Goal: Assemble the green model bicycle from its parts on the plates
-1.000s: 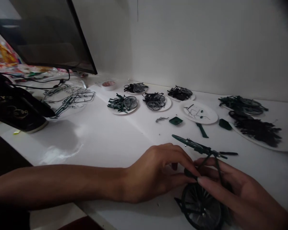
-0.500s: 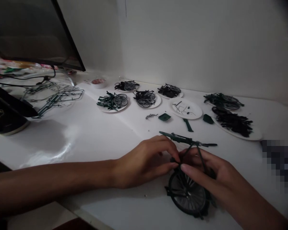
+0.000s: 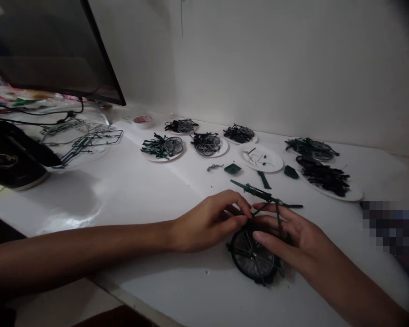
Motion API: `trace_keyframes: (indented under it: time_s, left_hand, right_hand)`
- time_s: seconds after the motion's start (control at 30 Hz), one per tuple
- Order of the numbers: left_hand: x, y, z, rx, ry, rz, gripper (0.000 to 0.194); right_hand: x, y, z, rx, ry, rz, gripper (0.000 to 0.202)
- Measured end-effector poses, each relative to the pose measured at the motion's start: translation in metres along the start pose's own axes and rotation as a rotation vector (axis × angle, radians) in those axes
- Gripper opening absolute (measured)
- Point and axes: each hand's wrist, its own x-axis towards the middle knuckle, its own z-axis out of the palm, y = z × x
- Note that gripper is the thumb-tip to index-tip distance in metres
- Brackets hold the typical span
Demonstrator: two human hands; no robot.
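Observation:
A small model bicycle (image 3: 254,256) with a dark green frame and a black-rimmed, spoked wheel stands tilted on the table in front of me. My right hand (image 3: 295,238) curls round its frame, with the thumb over the top of the wheel and the fingers behind. Thumb and fingertips of my left hand (image 3: 218,222) pinch the frame just above the wheel. Any small part between those fingertips is hidden. Loose green pieces, a square tray-like one (image 3: 232,169), a narrow one (image 3: 264,180) and a rounded one (image 3: 291,171), lie beyond my hands.
White plates of bicycle parts, among them a green pile (image 3: 162,146), a black pile (image 3: 327,177) and thin rods (image 3: 261,156), stand towards the wall. At left are a monitor (image 3: 54,50), green part frames (image 3: 92,143) and a black appliance (image 3: 13,156).
My left fingertips have shifted slightly along the frame near the wheel. Right fingers have loosened a little behind it. The bicycle sits slightly higher in view, and the camera has turned a little.

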Motion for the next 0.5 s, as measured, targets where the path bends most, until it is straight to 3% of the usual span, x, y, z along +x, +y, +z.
trace_keyframes:
  time_s: [0.33, 0.5]
  left_hand:
    - [-0.0017, -0.0055, -0.0012, -0.081, -0.003, -0.054, 0.012]
    - [-0.0036, -0.0027, -0.0003, -0.193, 0.015, -0.13, 0.01]
  right_hand:
    - [0.0005, 0.0021, 0.0019, 0.106, -0.044, 0.013, 0.058]
    - [0.0017, 0.0089, -0.0057, 0.002, -0.012, -0.001, 0.056]
